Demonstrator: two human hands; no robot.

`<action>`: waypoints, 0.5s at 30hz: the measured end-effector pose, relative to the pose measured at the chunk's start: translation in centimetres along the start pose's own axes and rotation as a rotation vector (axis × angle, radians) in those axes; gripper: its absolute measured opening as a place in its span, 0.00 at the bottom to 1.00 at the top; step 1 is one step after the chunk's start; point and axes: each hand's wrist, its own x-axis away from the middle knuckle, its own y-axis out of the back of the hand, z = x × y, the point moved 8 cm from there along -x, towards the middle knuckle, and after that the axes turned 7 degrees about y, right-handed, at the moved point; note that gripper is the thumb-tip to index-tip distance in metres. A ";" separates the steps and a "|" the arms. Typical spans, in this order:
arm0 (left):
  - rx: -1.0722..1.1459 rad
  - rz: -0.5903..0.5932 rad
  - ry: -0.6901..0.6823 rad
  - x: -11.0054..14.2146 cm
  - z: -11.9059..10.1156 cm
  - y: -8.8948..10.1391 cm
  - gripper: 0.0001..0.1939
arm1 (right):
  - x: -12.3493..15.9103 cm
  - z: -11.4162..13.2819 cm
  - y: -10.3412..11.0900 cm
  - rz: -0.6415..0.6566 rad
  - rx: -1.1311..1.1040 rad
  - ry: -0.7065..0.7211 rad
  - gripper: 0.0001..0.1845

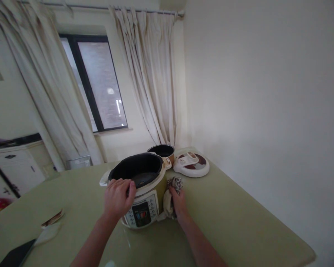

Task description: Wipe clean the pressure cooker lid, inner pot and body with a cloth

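Note:
An electric pressure cooker [143, 211] stands upright on the table without its lid, its dark inside showing and its control panel facing me. My left hand [118, 196] is closed over the front left of its rim, fingers curled inward. On the cooker's right side, my right hand [178, 198] grips a patterned cloth [169, 202] and presses it to the outer wall. Just behind the cooker sits a dark-lined inner pot [171, 157]. The white and brown lid [193, 168] lies on the table behind my right hand.
The pale green table [228, 218] runs along the wall on the right. A cleaver-like dark blade [18, 254] with a light handle and a small brown and white item [52, 218] lie at the left. Curtains [150, 74] and a window [100, 81] are behind.

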 end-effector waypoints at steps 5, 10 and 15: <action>-0.123 -0.005 0.067 0.6 -1.2 0.4 0.23 | 1.7 3.5 -0.2 -0.077 -0.031 0.165 0.24; -0.264 -0.015 0.113 1.1 -3.1 1.2 0.23 | -1.8 4.5 -1.4 0.032 -0.108 0.099 0.24; -0.333 -0.021 0.162 1.5 -4.6 1.6 0.23 | -1.2 0.4 -0.2 0.092 0.024 -0.062 0.29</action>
